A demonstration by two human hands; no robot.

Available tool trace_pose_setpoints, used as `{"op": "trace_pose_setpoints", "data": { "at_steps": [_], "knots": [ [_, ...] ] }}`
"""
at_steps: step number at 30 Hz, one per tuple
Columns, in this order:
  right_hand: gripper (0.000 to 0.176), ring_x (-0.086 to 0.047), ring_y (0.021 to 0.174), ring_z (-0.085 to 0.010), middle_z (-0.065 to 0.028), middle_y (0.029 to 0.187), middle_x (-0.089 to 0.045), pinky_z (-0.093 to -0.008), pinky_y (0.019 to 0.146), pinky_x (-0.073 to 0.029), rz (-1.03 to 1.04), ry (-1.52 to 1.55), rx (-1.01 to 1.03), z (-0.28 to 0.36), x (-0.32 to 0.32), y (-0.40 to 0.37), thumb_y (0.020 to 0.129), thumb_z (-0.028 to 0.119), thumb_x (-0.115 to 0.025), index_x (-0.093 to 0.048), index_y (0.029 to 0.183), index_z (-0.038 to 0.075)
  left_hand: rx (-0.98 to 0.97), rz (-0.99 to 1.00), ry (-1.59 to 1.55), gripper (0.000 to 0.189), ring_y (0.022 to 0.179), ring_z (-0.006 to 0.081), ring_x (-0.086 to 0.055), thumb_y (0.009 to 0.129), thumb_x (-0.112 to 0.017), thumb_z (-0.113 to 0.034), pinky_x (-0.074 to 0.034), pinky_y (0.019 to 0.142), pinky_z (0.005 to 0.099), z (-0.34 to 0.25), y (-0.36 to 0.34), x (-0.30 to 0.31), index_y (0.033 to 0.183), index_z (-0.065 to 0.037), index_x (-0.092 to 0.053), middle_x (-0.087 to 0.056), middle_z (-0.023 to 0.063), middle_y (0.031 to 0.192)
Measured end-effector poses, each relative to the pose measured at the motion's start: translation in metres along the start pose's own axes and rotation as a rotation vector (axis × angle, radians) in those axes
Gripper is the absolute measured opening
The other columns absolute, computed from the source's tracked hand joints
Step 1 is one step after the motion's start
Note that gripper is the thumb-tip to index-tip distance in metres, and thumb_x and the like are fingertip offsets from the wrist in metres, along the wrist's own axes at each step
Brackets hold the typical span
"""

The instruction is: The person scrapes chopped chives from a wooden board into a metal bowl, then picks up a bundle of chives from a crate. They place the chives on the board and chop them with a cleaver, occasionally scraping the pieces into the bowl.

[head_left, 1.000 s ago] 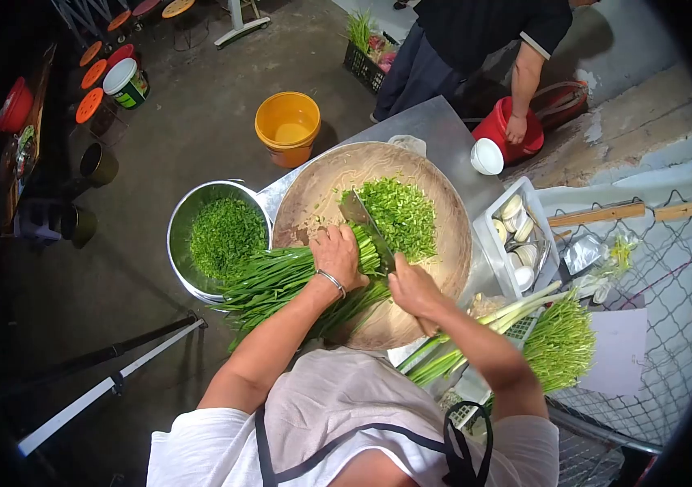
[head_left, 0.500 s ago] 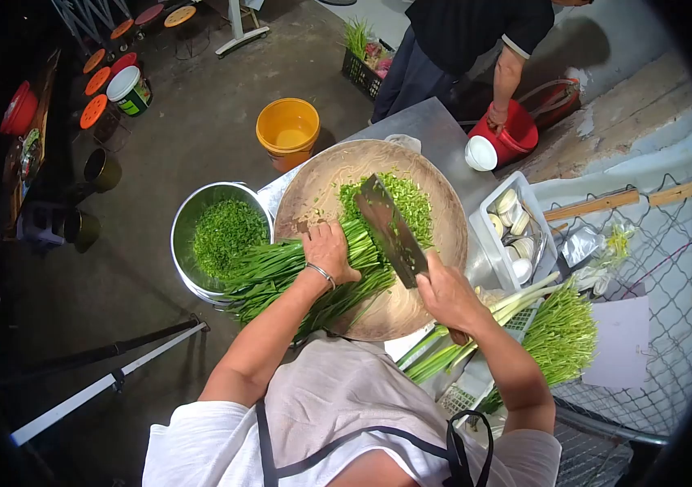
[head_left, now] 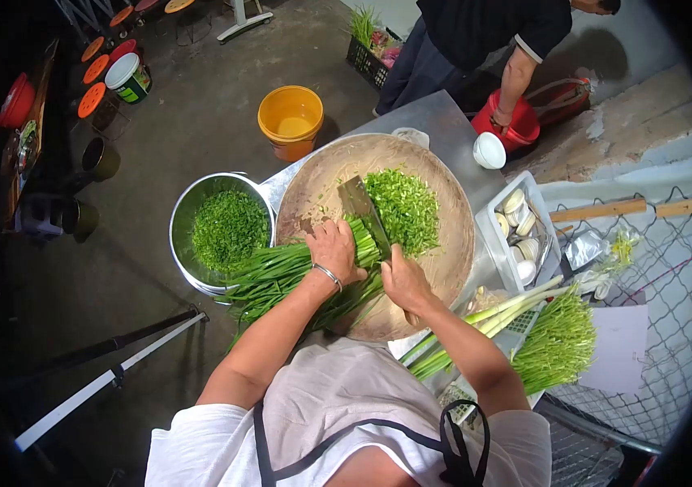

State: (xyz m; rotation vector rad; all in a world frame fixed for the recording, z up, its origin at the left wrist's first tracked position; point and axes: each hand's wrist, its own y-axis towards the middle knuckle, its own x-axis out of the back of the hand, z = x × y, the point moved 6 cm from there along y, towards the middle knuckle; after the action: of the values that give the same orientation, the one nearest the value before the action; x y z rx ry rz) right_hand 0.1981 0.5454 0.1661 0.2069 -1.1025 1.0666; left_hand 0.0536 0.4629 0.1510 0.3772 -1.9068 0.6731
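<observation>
A bunch of long green chives point(head_left: 277, 280) lies across a round wooden chopping board point(head_left: 450, 272). My left hand point(head_left: 334, 253), with a bracelet at the wrist, is closed over the bunch near its cut end. In my right hand point(head_left: 407, 282) is the handle of a cleaver point(head_left: 364, 208). Its blade stands edge-down against the cut end, just right of my left fingers; whether it touches the wood is hidden. Right of the blade sits a heap of chopped chives point(head_left: 403, 213). The leafy ends hang over the board's left edge towards a metal pot point(head_left: 182, 264) holding finely chopped greens point(head_left: 230, 231).
Beyond the board are a yellow bucket point(head_left: 291, 122) and a metal table point(head_left: 435, 122). A white bin of lids point(head_left: 488, 223), spring onions point(head_left: 488, 325) and more green stalks point(head_left: 557, 341) lie to the right. Another person point(head_left: 492, 40) holds a red bucket point(head_left: 516, 122).
The cleaver has moved left, from over the chopped heap to the bunch's cut end. My right hand came left with it. The heap now lies apart from the bunch.
</observation>
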Motion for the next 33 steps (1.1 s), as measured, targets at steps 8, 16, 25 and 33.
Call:
{"op": "trace_pose_setpoints", "data": {
  "at_steps": [8,16,25,33],
  "knots": [
    [0.028,-0.064,0.084,-0.0533,-0.0324,0.085,-0.065,-0.0603,0.075,-0.048,-0.052,0.109,-0.008,0.017,0.063,-0.03,0.101,0.02,-0.052,-0.043,0.116,-0.002,-0.016,0.009,-0.06,0.097,0.118,0.0393,-0.055,0.054,-0.095,-0.051,-0.042,0.101,0.0603,0.001,-0.003,-0.006,0.123,0.002,-0.052,-0.055,0.0198,0.121],
    [0.026,-0.063,0.086,-0.0553,-0.0357,0.085,-0.064,-0.0624,0.078,-0.047,0.181,-0.088,0.003,0.031,0.085,-0.06,0.1,0.017,-0.052,-0.04,0.111,-0.004,-0.017,-0.03,-0.05,0.089,0.114,0.0372,-0.054,0.053,-0.097,-0.045,-0.045,0.094,0.0557,-0.001,-0.006,-0.003,0.117,0.0,-0.053,-0.055,0.0176,0.115],
    [0.027,-0.066,0.079,-0.0528,-0.034,0.082,-0.066,-0.0612,0.071,-0.05,0.158,0.006,0.009,0.019,0.012,0.012,0.1,0.017,-0.053,-0.042,0.113,-0.004,-0.015,0.014,-0.05,0.098,0.116,0.039,-0.053,0.049,-0.099,-0.047,-0.045,0.096,0.0565,-0.001,0.001,-0.007,0.119,0.002,-0.051,-0.053,0.0196,0.119],
    [0.022,-0.065,0.065,-0.0367,-0.0201,0.073,-0.064,-0.0509,0.059,-0.051,0.098,-0.021,0.06,0.001,0.018,0.01,0.103,0.019,-0.052,-0.047,0.112,-0.001,-0.068,-0.056,-0.041,0.096,0.115,0.0383,-0.055,0.051,-0.097,-0.046,-0.047,0.094,0.0535,0.0,-0.005,-0.004,0.122,-0.001,-0.051,-0.056,0.0183,0.118]
  ]
}}
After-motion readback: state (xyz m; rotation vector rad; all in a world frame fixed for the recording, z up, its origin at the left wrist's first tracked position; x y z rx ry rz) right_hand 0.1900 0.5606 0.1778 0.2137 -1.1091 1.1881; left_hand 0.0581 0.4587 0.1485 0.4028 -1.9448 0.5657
